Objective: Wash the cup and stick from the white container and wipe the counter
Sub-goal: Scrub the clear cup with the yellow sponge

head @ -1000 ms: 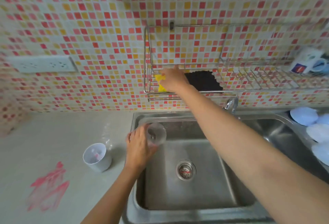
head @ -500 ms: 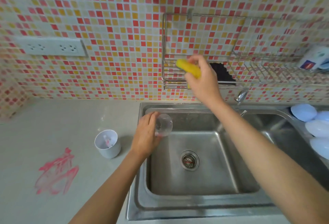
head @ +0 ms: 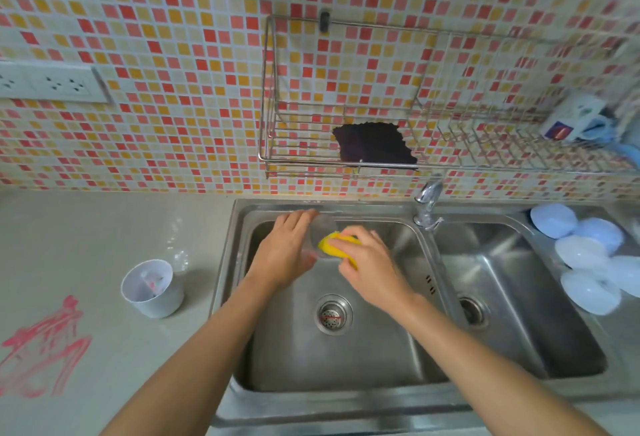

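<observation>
Head view: left hand [head: 289, 252] grips cup [head: 322, 233] mouth facing right, right hand [head: 372, 267] pinches sponge [head: 334, 245] touching its rim.

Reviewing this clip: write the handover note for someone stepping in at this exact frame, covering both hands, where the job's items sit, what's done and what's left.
Left hand: holds the clear cup over the left sink basin.
Right hand: grips the yellow sponge, pressed against the cup.
White container: upright on the counter left of the sink, with something pinkish inside, likely the stick.
Pink smear: on the counter's near left.
Done: cup out, sponge in hand.
Left: finish the cup, wash the stick, wipe the counter.
</observation>
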A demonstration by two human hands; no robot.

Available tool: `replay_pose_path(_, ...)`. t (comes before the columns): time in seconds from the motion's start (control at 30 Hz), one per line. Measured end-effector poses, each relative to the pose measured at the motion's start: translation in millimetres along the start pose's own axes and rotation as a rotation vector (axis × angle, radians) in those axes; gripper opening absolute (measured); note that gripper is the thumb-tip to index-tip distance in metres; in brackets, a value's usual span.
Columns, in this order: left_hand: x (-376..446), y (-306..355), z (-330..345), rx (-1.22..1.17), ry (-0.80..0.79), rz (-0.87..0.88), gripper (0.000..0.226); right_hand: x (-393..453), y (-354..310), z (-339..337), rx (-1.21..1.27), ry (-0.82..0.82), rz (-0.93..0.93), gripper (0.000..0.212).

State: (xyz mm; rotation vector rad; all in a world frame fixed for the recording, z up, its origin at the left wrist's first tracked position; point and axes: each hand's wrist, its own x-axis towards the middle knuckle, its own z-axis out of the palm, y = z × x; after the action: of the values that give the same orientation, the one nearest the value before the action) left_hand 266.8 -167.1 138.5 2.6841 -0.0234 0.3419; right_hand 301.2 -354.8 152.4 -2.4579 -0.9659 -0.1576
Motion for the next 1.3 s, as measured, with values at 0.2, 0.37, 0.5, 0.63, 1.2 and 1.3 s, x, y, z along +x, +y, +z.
replay_pose_path(0.2,16,-1,22,0.045,-0.014,0.055,0.081,-1,31,0,0.156,-0.069,-0.035,0.044)
replay_pose_path(0.37,32,9,34,0.050,-0.004,0.053,0.081,18,65,-3,-0.129,-0.007,-0.181,0.043)
replay_pose_path(0.5,37,8,42,0.037,-0.006,0.059,0.078,5,63,14,0.131,-0.080,-0.124,0.041)
replay_pose_path(0.63,32,10,49,0.018,-0.016,0.098,0.084,17,91,8,-0.039,-0.134,-0.287,0.043)
replay_pose_path(1.2,29,10,51,-0.028,-0.085,0.062,0.085,16,111,20,0.011,0.061,-0.416,0.027)
replay_pose_path(1.3,30,10,48,-0.030,-0.092,0.052,0.082,4,88,29,0.253,0.016,-0.319,0.030)
